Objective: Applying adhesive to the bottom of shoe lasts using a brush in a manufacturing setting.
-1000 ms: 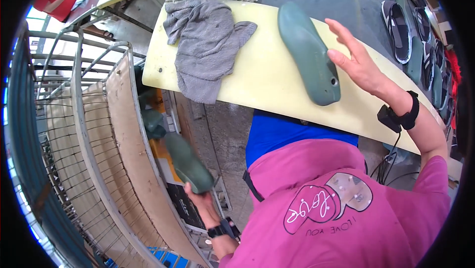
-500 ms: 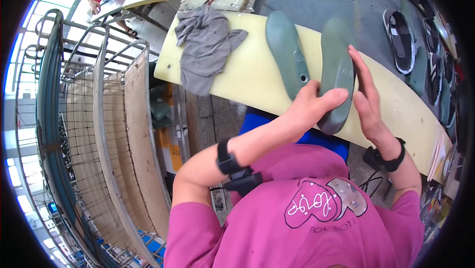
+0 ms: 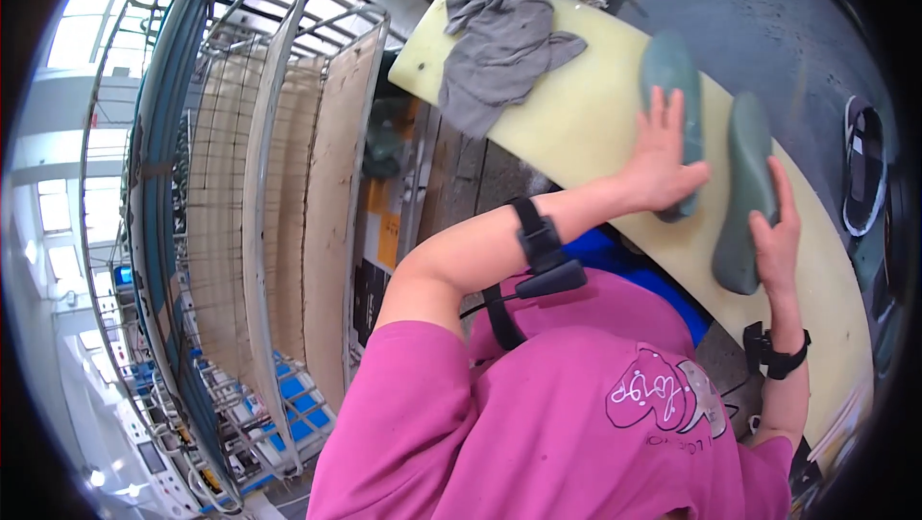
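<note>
Two dark green, foot-shaped moulds are seen lying side by side on a pale yellow worktop [image 3: 576, 126], their long axes running roughly from near to far. The left mould [image 3: 669, 73] is smooth, rounded at its far end and partly hidden under a hand; the right mould [image 3: 744, 189] is of the same colour and matte finish, narrowing a little at its middle, with its near end blunt.

The left hand [image 3: 661, 160] is laid flat on the near part of the left mould, fingers spread and stretched toward the far side, the thumb pointed right toward the gap between the moulds. The left forearm is brought in across the body, a black strap with a small device being worn on it. The right hand [image 3: 776, 232] is rested against the right edge of the right mould, fingers extended along it; whether it is curled under the edge cannot be told from this angle. A black band is worn at that wrist.

A crumpled grey cloth [image 3: 499, 35] is left at the far left end of the worktop, well apart from the moulds. A pink top is worn by the person. To the left, a tall wire rack [image 3: 250, 213] with pale boards is stood. A dark sandal [image 3: 864, 169] lies on the dark floor to the right.
</note>
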The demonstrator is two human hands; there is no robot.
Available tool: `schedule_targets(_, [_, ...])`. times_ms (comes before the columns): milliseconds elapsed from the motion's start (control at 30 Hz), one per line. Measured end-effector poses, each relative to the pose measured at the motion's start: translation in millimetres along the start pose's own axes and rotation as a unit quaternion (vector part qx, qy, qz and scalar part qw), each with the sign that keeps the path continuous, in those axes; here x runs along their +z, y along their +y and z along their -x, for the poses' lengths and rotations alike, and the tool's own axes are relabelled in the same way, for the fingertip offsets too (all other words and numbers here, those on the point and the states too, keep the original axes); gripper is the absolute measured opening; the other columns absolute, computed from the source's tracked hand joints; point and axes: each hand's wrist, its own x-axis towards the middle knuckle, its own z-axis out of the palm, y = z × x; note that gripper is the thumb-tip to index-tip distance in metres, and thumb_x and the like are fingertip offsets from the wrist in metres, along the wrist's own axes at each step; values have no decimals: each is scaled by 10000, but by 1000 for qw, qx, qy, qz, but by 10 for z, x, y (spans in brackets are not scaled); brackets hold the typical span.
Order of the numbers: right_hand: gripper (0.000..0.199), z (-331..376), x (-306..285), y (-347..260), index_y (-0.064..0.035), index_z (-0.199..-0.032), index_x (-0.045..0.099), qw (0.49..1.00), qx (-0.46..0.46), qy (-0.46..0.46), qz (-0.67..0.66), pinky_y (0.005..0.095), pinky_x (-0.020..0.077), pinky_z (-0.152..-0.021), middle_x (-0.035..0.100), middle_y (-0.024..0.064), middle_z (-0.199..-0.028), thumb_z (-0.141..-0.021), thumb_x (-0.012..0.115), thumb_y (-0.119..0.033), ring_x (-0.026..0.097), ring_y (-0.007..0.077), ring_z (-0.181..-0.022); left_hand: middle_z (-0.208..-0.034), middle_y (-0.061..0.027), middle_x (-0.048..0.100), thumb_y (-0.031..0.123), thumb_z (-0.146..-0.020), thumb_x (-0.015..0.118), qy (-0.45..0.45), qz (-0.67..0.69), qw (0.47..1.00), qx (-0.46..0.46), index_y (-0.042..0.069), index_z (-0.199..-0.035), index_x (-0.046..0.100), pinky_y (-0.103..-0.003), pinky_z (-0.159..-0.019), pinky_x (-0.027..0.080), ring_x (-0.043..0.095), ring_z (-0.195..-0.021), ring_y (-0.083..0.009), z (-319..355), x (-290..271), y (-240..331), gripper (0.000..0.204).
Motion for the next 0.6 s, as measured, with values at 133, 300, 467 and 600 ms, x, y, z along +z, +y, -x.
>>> schedule_targets(133, [521, 17, -301, 223, 5, -1326, 413, 999, 19, 15, 28, 304, 262, -1056, 415, 153, -1374, -805, 430, -7, 363, 224, -1291, -1403, -406, 47, 393, -757, 599, -107, -23, 993, 52, -174, -1354, 19, -550, -1091, 69, -24, -1332, -520, 73, 400, 381, 1008])
schedule_targets(300, [435, 163, -962, 582, 10, -1336, 401, 989, 59, 23, 136, 303, 234, -1070, 416, 118, -1378, -929, 438, -139, 351, 194, -1294, -1368, -391, 229, 347, -759, 619, -264, 107, 946, 156, -106, -1362, 229, -450, -1034, 316, 348, -1252, -466, 53, 398, 356, 850])
schedule_targets(467, [512, 118, -1238, 200, 3, -1360, 361, 979, 47, 41, 195, 336, 211, -1086, 354, 124, -1422, -925, 482, -239, 309, 224, -1324, -812, -89, 631, 37, -810, 569, 167, 236, 949, 127, -7, -997, 592, -284, -689, 515, 638, -785, -161, 387, -691, -623, 194])
schedule_targets(600, [588, -329, -447, -511, -20, -1357, 367, 943, -36, -128, 305, 362, 187, -1098, 337, 146, -1430, -847, 558, -243, 286, 271, -1340, -780, -101, 590, 10, -823, 521, 488, 319, 797, -161, -8, -921, 586, -251, -564, 503, 598, -638, -142, 1011, -1538, -1704, 119])
